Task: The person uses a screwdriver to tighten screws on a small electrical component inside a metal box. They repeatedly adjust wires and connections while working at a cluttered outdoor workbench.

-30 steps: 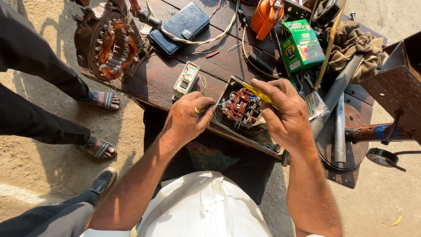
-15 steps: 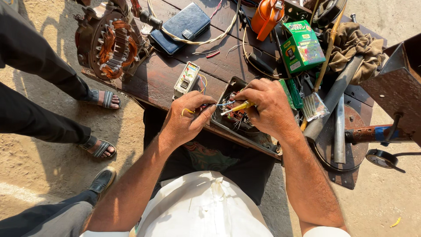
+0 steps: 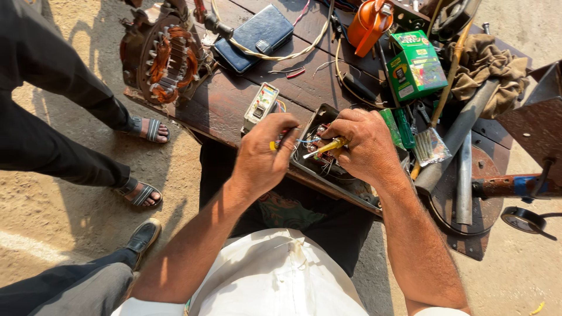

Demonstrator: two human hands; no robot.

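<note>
A dark open electrical box (image 3: 309, 167) with copper-wound parts and wires sits at the near edge of a wooden workbench (image 3: 234, 99). My right hand (image 3: 366, 143) grips a yellow-handled screwdriver (image 3: 325, 147) whose tip points left into the box. My left hand (image 3: 264, 155) pinches thin wires at the box's left side, with a bit of yellow showing under the thumb. Both hands cover most of the box's inside.
On the bench lie a small white tester (image 3: 261, 105), a motor stator with copper windings (image 3: 167, 58), a blue wallet (image 3: 254, 36), an orange oil can (image 3: 370, 23), a green carton (image 3: 415, 64), rags and metal bars. Other people's legs and sandals (image 3: 143, 193) stand at left.
My right hand has picked up the yellow screwdriver and brought it over the box. My left hand has shifted from the box's edge to pinching the wires.
</note>
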